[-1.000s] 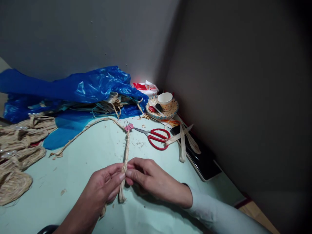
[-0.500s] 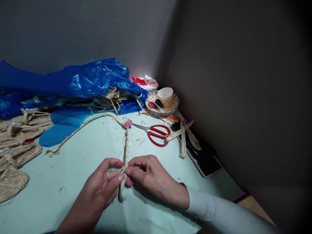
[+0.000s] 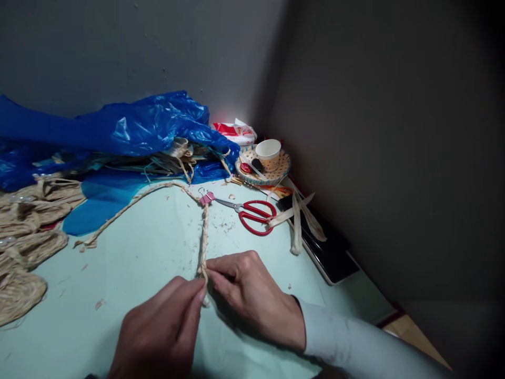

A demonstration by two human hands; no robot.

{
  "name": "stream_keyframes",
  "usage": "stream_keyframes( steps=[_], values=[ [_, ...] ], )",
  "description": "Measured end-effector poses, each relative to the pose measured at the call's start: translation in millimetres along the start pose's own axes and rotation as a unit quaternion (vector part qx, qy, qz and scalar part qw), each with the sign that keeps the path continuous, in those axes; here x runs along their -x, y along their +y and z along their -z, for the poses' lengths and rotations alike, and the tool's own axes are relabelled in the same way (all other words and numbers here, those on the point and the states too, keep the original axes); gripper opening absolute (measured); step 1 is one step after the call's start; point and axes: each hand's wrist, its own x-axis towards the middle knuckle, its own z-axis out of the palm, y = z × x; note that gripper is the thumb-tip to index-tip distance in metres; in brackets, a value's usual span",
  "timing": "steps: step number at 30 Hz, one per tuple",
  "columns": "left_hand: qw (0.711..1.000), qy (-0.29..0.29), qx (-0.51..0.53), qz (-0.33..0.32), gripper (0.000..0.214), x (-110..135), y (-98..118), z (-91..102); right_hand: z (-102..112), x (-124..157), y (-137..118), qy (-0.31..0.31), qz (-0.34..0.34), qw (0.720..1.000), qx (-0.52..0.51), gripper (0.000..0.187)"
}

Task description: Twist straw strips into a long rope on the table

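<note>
A pale plaited cord (image 3: pixel 204 231) of dried plant fibre runs down from a pink binder clip (image 3: pixel 206 198) toward me. My left hand (image 3: pixel 161 321) is closed, thumb and forefinger pinching a strand at the cord's near end. Just right of it, my right hand (image 3: pixel 252 295) pinches the plait a little higher up. A short loose strand end (image 3: pixel 206 302) hangs below the fingertips. Beyond the clip the cord curves away to the left. Red-handled scissors (image 3: pixel 256 217) lie right of the clip, their blades pointing at it.
Coiled fibre pieces (image 3: pixel 31 247) are stacked at left, below a blue plastic bag (image 3: pixel 138 126) with fibre under it. A woven basket (image 3: pixel 282 171) holds a paper cup (image 3: pixel 269 154). Flat pale strips (image 3: pixel 295 226) lie over a black flat device (image 3: pixel 331 263) beside the wall at right.
My left hand has turned and closed into a pinch, moving slightly down. The loose strands that hung below the fingers are now largely hidden. My right hand stays near the same spot.
</note>
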Motion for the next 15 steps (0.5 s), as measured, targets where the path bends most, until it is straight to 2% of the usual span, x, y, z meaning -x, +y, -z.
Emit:
stream_keyframes(
  steps=[2,4,6,9,12,13,14,15],
  values=[
    [0.991,0.015,-0.085,-0.102,0.021,6.6,-1.6,-6.2,2.6,-1.6,-0.1,-0.011,-0.005,1.000,-0.026,0.035],
    [0.970,0.011,-0.161,-0.185,0.028,13.4,-5.2,-12.6,5.3,-3.4,0.0,-0.034,-0.017,0.998,-0.057,0.033],
    [0.950,0.004,-0.213,-0.227,0.034,18.8,-8.3,-17.8,6.9,-4.9,1.0,-0.058,-0.036,0.994,-0.085,0.030],
    [0.936,0.017,-0.255,-0.243,0.033,22.5,-9.0,-19.9,6.0,-6.3,4.3,-0.062,-0.057,0.991,-0.105,0.028],
    [0.958,0.021,-0.178,-0.225,0.025,19.2,-8.0,-13.4,3.1,-6.4,6.9,-0.045,-0.064,0.991,-0.113,0.029],
    [0.975,0.018,-0.123,-0.186,0.021,15.9,-8.2,-10.0,2.3,-6.1,7.0,-0.041,-0.061,0.990,-0.121,0.030],
    [0.991,0.009,-0.057,-0.121,0.017,11.3,-8.8,-6.4,1.6,-5.7,6.7,-0.039,-0.058,0.989,-0.132,0.029],
    [1.000,-0.005,0.014,-0.028,0.014,5.5,-9.8,-3.1,1.0,-5.1,6.1,-0.039,-0.056,0.987,-0.146,0.029]
  ],
)
